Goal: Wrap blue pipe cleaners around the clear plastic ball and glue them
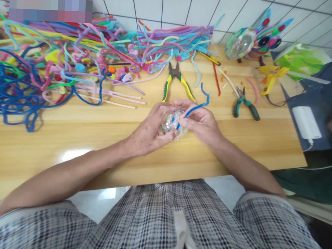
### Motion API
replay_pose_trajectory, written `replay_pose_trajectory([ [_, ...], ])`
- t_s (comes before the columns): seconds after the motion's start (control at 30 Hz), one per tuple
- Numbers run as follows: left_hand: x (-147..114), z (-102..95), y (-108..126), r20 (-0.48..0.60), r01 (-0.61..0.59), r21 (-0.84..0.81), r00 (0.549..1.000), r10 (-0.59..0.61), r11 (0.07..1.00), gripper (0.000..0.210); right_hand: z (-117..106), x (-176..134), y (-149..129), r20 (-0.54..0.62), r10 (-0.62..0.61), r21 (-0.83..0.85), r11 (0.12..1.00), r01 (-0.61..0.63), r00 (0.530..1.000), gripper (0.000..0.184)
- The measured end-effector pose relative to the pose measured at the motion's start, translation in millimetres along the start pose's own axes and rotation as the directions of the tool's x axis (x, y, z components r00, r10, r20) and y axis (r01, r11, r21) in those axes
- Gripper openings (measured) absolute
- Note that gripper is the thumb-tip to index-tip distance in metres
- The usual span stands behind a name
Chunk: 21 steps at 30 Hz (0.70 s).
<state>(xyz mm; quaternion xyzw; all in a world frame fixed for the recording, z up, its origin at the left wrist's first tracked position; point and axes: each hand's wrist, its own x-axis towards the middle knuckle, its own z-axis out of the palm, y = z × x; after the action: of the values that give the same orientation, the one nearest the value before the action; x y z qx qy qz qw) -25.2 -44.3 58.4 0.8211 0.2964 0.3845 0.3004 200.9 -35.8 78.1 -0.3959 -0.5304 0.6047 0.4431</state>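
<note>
So our worktop (272, 144) runs all round the fingers, w/ a big heap of fuzzy stems (89, 44) beyond them, off to the left. Our left hand (146, 134) has its fingers curled loosely round a clear beady piece (170, 123); our right hand (204, 124) pinches a blue stem (195, 106) btwn thumb & finger, gap basically closed. The stem's lower end sits by the left thumb, in front of the piece; can't tell if it's attached. Imo we should keep the left grip light but steady, pinch close to where stem meets piece for control, & mind the loose end poking up past the right fingers, prob snags easily.

Labels: nothing legible tbh. Green packet (301, 60), far right beyond the fingers: no readable txt. White box (306, 123), right of them: looks blank.
</note>
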Motion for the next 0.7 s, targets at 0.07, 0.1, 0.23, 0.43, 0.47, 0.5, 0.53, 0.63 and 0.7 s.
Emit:
replay_pose_trajectory([
  [0.07,-0.1,-0.4,1.4,0.017,-0.001,0.002,1.0,0.001,1.0,0.054,1.0,0.6,0.0,0.005,0.009,0.003,1.0,-0.009,1.0,0.035],
  [0.1,-0.3,-0.5,1.9,0.02,0.0,0.0,1.0,0.0,1.0,0.054,1.5,0.9,0.0,0.006,0.016,0.009,1.0,-0.016,1.0,0.036],
  [0.23,-1.6,0.6,2.3,0.01,0.011,-0.019,1.0,-0.01,1.0,0.057,3.0,1.3,-0.3,0.003,0.043,0.051,0.998,-0.043,0.999,0.039],
  [0.43,-3.6,1.6,1.1,-0.01,-0.002,-0.022,1.0,0.002,1.0,0.057,3.3,0.8,0.3,0.004,0.068,0.065,0.996,-0.068,0.998,0.042],
  [0.47,-3.7,1.3,1.1,-0.008,-0.002,-0.018,1.0,0.002,1.0,0.058,3.3,0.9,0.6,0.007,0.067,0.068,0.995,-0.067,0.998,0.042],
  [0.5,-3.7,1.1,1.1,-0.004,-0.001,-0.013,1.0,0.001,1.0,0.058,3.2,1.0,1.0,0.008,0.063,0.069,0.996,-0.063,0.998,0.042],
  [0.53,-3.8,0.8,1.2,0.002,0.002,-0.008,1.0,-0.002,1.0,0.058,3.1,1.2,1.4,0.008,0.058,0.07,0.996,-0.058,0.998,0.042],
  [0.63,-4.0,0.3,1.1,0.014,0.001,-0.001,1.0,-0.001,1.0,0.059,1.9,2.5,2.9,-0.005,0.052,0.073,0.996,-0.052,0.999,0.041],
  [0.7,-4.5,0.4,0.9,0.018,-0.008,-0.002,1.0,0.008,1.0,0.059,0.7,3.7,3.7,-0.014,0.063,0.082,0.995,-0.062,0.998,0.041],
])
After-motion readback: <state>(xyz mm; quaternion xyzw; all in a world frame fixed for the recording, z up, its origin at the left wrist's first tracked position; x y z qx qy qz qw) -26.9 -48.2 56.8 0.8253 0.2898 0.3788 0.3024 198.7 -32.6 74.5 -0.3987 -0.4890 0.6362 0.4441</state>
